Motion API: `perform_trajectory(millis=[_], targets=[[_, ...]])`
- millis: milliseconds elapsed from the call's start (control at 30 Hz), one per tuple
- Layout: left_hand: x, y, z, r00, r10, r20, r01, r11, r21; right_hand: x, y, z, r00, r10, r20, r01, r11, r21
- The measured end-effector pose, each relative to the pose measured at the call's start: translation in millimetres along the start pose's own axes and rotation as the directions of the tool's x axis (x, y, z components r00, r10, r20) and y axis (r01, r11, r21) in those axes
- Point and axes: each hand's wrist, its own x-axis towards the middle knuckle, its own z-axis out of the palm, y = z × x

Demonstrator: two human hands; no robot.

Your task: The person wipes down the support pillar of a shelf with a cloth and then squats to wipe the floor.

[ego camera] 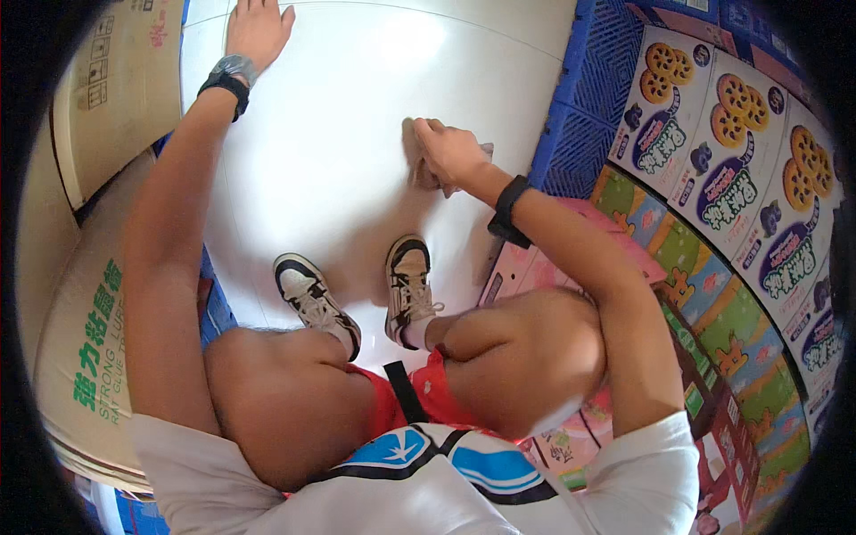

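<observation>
Below me is a glossy white tiled floor, between stacked cartons. My left hand reaches to the top left, fingers apart and holding nothing, with part of the fingers cut off by the picture's edge. Low over the floor, right of centre, my right hand has curled fingers around a crumpled brownish cloth or rag; most of it is hidden under the palm. Black bands circle both wrists. My knees are bent in a squat, with my sneakers on the floor below the right hand.
Large cardboard boxes stand along the left, one bearing green writing. Blue plastic pallets edge the floor on the right, beside stacked printed cookie cartons. Pink cartons lie close to my right knee.
</observation>
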Motion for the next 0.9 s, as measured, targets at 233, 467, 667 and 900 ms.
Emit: perform_trajectory(millis=[233, 467, 667, 900], targets=[[-89, -41, 24, 0.954, 0.162, -0.253, -0.179, 0.983, -0.045, 14, -32, 7, 0.967, -0.198, 0.158, 0.226, 0.957, -0.183], [-141, -72, 23, 0.958, 0.227, -0.176, -0.254, 0.955, -0.151, 7, -39, 13, 0.919, -0.388, 0.072, 0.394, 0.900, -0.184], [-126, -56, 12, 0.950, 0.247, -0.192, -0.276, 0.950, -0.148, 27, 80, -18, 0.837, 0.396, -0.377, -0.236, 0.884, 0.404], [-133, -60, 13, 0.960, 0.231, -0.157, -0.257, 0.951, -0.171, 35, 83, -26, 0.872, 0.302, -0.387, -0.265, 0.953, 0.146]])
